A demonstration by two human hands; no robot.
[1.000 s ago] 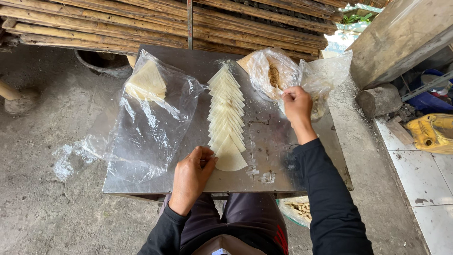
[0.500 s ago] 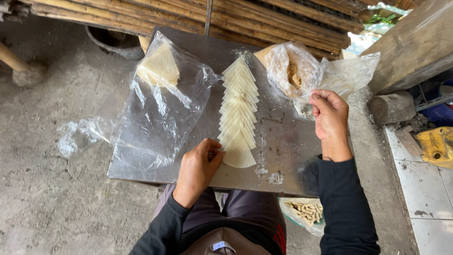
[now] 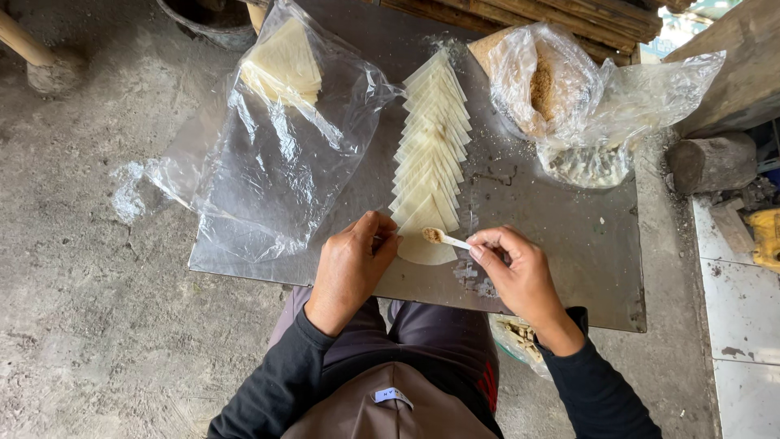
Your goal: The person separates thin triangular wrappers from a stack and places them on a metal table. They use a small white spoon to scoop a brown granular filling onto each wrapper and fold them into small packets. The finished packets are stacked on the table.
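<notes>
White spoon (image 3: 445,238) in right hand (image 3: 512,272), bowl pointing left, handle lying level

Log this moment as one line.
left hand: pressing nearest wrapper | right hand: holding small spoon of brown filling over it | wrappers in overlapping row on metal table

A large clear plastic bag (image 3: 276,154) lies over the metal table's (image 3: 569,236) left edge, pale triangular sheets stacked in its far end. At the far right corner, a crumpled clear bag (image 3: 544,85) holds brown filling.
</notes>
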